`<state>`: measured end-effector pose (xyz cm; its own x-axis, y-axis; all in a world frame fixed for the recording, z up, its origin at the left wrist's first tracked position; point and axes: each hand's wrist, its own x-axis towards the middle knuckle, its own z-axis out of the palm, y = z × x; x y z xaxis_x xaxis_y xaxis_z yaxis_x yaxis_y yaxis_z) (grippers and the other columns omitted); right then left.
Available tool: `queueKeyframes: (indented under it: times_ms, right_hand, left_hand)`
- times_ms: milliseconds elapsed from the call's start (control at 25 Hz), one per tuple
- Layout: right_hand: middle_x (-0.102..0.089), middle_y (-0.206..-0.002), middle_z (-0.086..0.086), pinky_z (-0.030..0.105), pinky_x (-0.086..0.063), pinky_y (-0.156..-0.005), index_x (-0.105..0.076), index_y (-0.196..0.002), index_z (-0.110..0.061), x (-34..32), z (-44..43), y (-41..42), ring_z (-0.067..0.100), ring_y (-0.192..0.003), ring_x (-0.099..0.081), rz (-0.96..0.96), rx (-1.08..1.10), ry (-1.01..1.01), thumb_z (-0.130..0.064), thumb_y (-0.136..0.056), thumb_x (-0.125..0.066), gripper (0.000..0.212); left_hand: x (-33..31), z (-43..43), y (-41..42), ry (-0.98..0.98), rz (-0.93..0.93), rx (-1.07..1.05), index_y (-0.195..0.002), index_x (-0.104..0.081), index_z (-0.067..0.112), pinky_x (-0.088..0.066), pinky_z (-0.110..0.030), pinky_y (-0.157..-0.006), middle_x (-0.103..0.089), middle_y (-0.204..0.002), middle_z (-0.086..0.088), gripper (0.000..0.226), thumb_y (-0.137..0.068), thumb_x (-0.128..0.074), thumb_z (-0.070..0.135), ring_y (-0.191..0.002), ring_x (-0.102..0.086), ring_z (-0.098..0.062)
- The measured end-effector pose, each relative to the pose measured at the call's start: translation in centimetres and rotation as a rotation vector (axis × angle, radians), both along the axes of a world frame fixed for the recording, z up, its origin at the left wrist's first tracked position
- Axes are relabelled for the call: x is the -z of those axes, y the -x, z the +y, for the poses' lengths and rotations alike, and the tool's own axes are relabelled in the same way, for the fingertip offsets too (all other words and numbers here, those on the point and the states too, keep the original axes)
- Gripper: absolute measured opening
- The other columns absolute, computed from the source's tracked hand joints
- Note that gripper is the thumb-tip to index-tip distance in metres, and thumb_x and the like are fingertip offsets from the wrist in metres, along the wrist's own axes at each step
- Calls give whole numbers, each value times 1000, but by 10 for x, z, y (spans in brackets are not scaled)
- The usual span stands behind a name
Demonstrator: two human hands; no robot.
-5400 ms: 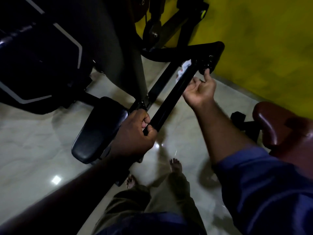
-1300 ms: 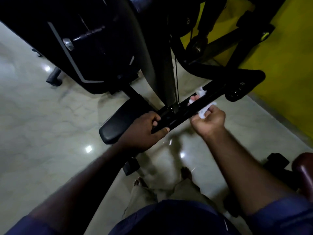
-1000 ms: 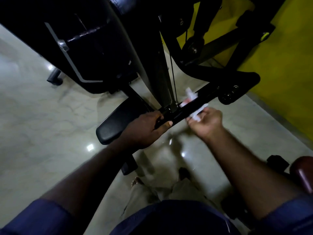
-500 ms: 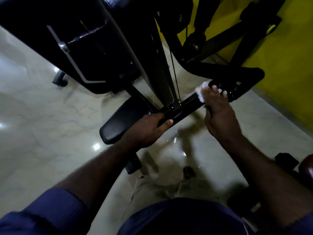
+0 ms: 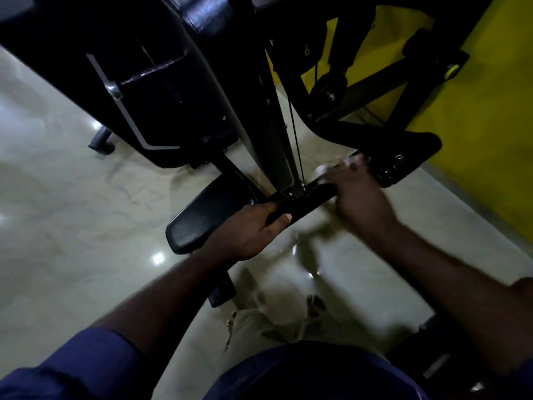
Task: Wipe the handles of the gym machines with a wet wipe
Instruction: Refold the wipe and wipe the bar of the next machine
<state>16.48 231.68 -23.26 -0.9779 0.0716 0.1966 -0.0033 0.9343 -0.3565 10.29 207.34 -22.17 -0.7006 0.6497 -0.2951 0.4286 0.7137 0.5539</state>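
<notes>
A black handle bar (image 5: 307, 199) hangs level on a thin cable from the gym machine. My left hand (image 5: 248, 233) grips its near left end, fingers curled round it. My right hand (image 5: 356, 192) lies over the bar further right, blurred by motion, pressing a white wet wipe (image 5: 322, 170) onto it. Only a pale edge of the wipe shows past my fingers. The bar's far end lies near a black frame bracket (image 5: 403, 163).
A black padded seat (image 5: 207, 216) sits just left of the bar, under the machine's dark upright and shroud (image 5: 161, 90). A yellow wall (image 5: 484, 111) runs along the right. Glossy pale tiled floor (image 5: 63, 215) spreads left. My legs and bare feet (image 5: 314, 304) are below.
My right hand with the wipe has slid back along the bar toward me from its far end. My left hand keeps its grip at the near end.
</notes>
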Motion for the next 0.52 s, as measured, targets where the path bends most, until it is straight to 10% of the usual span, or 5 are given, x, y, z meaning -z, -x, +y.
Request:
queueKeyframes:
  times_ms: [160, 280, 520]
  right_hand:
    - [-74, -110, 16, 43, -39, -113, -74, -110, -6, 10, -49, -7, 34, -111, -67, -10, -360, 39, -15, -77, -42, 46]
    - [-68, -82, 14, 48, -42, -100, -67, -87, -14, -4, 42, 31, 36, -87, -66, -83, -152, -301, -25, -80, -40, 30]
    - [-66, -100, 20, 49, -56, -87, -64, -93, -9, -16, 47, 67, 41, -94, -67, -633, -248, -556, -32, -81, -29, 44]
  left_hand:
    - [-1, 2, -1, -16, 12, 3, -95, -59, 36, -47, -29, -67, -63, -78, 17, 32, -101, -41, 63, -71, -60, 4]
    - [-1, 2, -1, 10, -14, -8, -89, -55, 39, -45, -28, -63, -63, -75, 10, 34, -101, -40, 67, -69, -61, 0]
    - [-5, 2, -3, 45, -29, -31, -89, -53, 38, -36, -28, -70, -58, -71, 13, 29, -102, -43, 62, -72, -56, -8]
